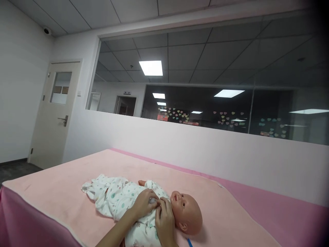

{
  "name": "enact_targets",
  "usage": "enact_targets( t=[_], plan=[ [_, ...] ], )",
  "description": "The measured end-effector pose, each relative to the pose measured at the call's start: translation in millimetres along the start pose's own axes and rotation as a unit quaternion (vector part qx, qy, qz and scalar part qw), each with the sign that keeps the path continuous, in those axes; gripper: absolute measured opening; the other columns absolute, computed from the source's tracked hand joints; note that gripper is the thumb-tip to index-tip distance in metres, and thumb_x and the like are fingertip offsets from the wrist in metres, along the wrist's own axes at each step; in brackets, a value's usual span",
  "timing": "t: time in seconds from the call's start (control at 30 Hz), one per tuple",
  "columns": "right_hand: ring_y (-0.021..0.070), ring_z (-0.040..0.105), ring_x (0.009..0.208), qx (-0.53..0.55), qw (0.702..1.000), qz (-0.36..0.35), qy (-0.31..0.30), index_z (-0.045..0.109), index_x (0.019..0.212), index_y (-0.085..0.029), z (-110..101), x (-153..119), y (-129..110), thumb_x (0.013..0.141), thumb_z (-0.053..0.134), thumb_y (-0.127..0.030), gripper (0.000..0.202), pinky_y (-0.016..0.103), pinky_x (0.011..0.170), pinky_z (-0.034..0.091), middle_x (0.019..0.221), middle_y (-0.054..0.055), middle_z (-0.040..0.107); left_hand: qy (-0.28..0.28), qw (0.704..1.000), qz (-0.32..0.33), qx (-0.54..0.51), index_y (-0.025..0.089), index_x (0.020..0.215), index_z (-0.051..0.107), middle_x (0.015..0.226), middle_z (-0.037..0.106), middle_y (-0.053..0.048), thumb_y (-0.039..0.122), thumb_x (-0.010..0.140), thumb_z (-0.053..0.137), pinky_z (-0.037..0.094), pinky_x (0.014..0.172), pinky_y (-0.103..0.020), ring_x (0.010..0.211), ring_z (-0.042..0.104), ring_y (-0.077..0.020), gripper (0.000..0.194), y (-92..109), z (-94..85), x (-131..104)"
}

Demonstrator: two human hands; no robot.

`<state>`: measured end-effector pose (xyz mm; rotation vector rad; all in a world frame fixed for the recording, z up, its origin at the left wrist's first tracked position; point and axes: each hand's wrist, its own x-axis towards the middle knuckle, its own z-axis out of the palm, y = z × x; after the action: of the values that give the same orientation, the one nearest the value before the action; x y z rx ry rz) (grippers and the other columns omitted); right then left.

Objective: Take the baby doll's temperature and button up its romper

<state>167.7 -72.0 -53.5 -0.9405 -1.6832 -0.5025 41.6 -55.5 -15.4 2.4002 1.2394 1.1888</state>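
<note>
A bald baby doll (pixel 189 212) lies on its back, head to the right, face up. It wears a white patterned baby outfit (pixel 113 195) with green dots; the leg end spreads loosely to the left. My left hand (pixel 144 204) rests on the doll's chest with fingers curled together. A small whitish, translucent thing (pixel 152 200) shows at its fingertips; its kind is unclear. Just below the doll's chin, my right hand (pixel 165 219) has its fingers bent and pinched at the outfit's upper front. The fingertips of both hands nearly meet, hiding what lies between them.
A pale pink sheet (pixel 84 164) covers the table over a darker pink cloth (pixel 295 209). A blue strip (pixel 189 242) pokes out near the doll's head. Behind the table stands a white half wall (pixel 218 151) with a long window (pixel 180 75). A door (pixel 55 116) is at left.
</note>
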Motion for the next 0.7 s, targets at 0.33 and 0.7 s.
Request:
enact_targets(
  t=[0.33, 0.7],
  plan=[
    [0.0174, 0.055, 0.082, 0.024, 0.999, 0.012, 0.030, 0.055, 0.079, -0.018, 8, -4, 6, 0.078, 0.034, -0.007, 0.023, 0.032, 0.075, 0.047, 0.086, 0.006, 0.058, 0.050, 0.997, 0.001, 0.054, 0.019, 0.075, 0.065, 0.082, 0.062, 0.000, 0.025, 0.073, 0.053, 0.035, 0.074, -0.025, 0.080, 0.051, -0.0130, 0.013, 1, 10.7, 1],
    [0.0159, 0.053, 0.075, 0.069, 0.997, -0.022, 0.024, 0.054, 0.077, -0.019, -6, 11, -8, 0.072, 0.036, -0.003, 0.024, 0.030, 0.068, 0.045, 0.080, 0.003, 0.057, -0.018, 0.996, 0.057, 0.068, 0.020, 0.077, 0.065, 0.083, 0.060, -0.001, 0.025, 0.071, 0.054, 0.035, 0.072, -0.024, 0.080, 0.050, -0.0127, 0.013, -1, 1.8, 5]
  ],
)
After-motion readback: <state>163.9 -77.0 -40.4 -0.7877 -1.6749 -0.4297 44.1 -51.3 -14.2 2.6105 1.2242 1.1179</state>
